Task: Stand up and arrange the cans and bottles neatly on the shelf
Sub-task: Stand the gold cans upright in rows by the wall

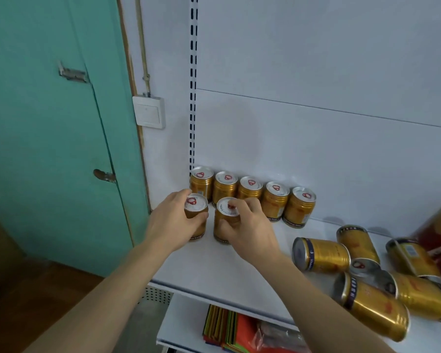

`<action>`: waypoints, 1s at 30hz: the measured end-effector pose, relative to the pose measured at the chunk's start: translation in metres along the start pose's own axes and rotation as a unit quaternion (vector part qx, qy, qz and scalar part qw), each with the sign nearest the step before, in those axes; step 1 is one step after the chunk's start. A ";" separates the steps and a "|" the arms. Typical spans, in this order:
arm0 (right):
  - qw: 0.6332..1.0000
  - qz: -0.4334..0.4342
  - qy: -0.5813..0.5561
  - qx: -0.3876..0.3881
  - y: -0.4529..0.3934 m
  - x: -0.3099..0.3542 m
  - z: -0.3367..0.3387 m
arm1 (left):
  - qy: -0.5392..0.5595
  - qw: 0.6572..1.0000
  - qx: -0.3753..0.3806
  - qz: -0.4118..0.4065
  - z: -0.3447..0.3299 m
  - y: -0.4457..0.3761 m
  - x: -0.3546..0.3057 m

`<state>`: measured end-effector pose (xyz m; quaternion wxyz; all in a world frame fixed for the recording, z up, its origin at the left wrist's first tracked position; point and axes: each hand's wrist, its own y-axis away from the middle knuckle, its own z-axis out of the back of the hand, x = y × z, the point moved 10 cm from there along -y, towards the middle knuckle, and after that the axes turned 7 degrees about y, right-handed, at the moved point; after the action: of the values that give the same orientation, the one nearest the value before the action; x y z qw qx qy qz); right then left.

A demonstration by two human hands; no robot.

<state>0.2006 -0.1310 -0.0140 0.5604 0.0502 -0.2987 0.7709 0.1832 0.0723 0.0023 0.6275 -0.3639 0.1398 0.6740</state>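
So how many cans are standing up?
7: five in the back row by the wall, two in front, one in the left hand, one in the right hand.

The shelf (239, 271) lies bare between the 2 held cans and the 5 fallen cans (367, 276) heaped at right, giving open passage from the front edge. Behind, a row of 5 upright cans (251, 197) blocks the back panel (316, 154).
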 end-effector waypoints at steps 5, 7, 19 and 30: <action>1.000 0.007 0.019 -0.016 -0.008 0.003 -0.010 | -0.001 0.999 0.022 -0.038 -0.011 -0.013 0.004; 0.999 0.007 0.038 -0.015 -0.007 0.006 -0.012 | -0.001 0.998 0.032 -0.051 -0.014 -0.014 0.002; 0.979 -0.025 0.194 -0.055 0.042 0.022 0.037 | -0.068 0.964 0.006 -0.258 0.003 -0.001 -0.052; 0.939 -0.125 0.309 -0.088 0.163 -0.018 0.139 | -0.011 0.915 0.078 -0.396 -0.058 0.099 -0.185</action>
<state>0.0259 -0.2493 0.0267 0.7190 -0.2027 -0.1688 0.6430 0.0977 -0.1200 0.0580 0.8712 -0.3316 0.0296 0.3608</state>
